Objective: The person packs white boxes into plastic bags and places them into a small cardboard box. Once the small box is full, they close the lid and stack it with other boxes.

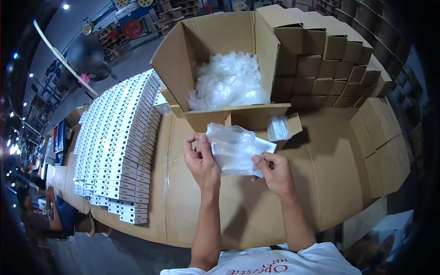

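Observation:
A clear plastic bag (231,153) is held up in front of me over the cardboard-covered table. My left hand (202,160) pinches its left edge between thumb and fingers. At its right side a flat white box (266,145) shows, partly covered by the film. My right hand (276,174) grips the lower right end of that box, thumb on the near face. How far the box sits inside the bag is hard to tell. Just behind it, a small open carton (294,124) contains a plastic-wrapped item (278,128).
A large open carton (172,68) full of crumpled clear bags (231,80) stands behind. Many white boxes (117,146) are stacked at left. Brown cartons (330,59) are piled at back right, with flatter ones (380,142) at right. Another person (50,206) sits far left.

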Motion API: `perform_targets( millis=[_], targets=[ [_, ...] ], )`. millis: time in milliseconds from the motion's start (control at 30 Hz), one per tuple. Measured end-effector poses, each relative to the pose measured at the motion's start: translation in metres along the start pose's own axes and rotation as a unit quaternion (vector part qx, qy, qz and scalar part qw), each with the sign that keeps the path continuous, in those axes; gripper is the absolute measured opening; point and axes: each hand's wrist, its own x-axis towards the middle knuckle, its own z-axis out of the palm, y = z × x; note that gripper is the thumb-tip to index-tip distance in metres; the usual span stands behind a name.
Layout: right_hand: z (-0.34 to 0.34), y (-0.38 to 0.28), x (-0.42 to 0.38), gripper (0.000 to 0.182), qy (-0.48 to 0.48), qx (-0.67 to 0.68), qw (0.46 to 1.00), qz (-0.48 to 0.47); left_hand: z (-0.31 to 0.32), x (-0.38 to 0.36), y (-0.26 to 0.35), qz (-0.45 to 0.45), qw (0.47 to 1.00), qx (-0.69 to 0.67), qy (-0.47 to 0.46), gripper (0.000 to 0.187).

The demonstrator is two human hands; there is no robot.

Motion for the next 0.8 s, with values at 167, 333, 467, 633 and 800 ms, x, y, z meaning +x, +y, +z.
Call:
perform_targets(
  millis=[167, 333, 467, 633, 800],
  targets=[
    [0.007, 0.015, -0.046, 0.033, 0.024, 0.026, 0.999, 0.004, -0.039, -0.051, -0.009, 0.014, 0.997, 0.078, -0.002, 0.025],
    [0.007, 0.035, -0.075, 0.025, 0.072, -0.207, 0.970, -0.107, -0.061, -0.066, 0.036, 0.326, 0.838, 0.433, -0.069, 0.044],
    [0.009, 0.025, -0.094, 0.019, 0.054, -0.249, 0.960, -0.115, -0.055, -0.077, 0.045, 0.296, 0.796, 0.474, -0.231, 0.037],
    [0.005, 0.026, -0.101, 0.015, 0.030, -0.251, 0.954, -0.159, -0.049, -0.078, 0.029, 0.240, 0.823, 0.436, -0.273, 0.028],
    [-0.007, 0.027, -0.095, 0.014, 0.015, -0.253, 0.952, -0.169, -0.044, -0.078, 0.020, 0.227, 0.837, 0.395, -0.304, 0.027]
  ],
)
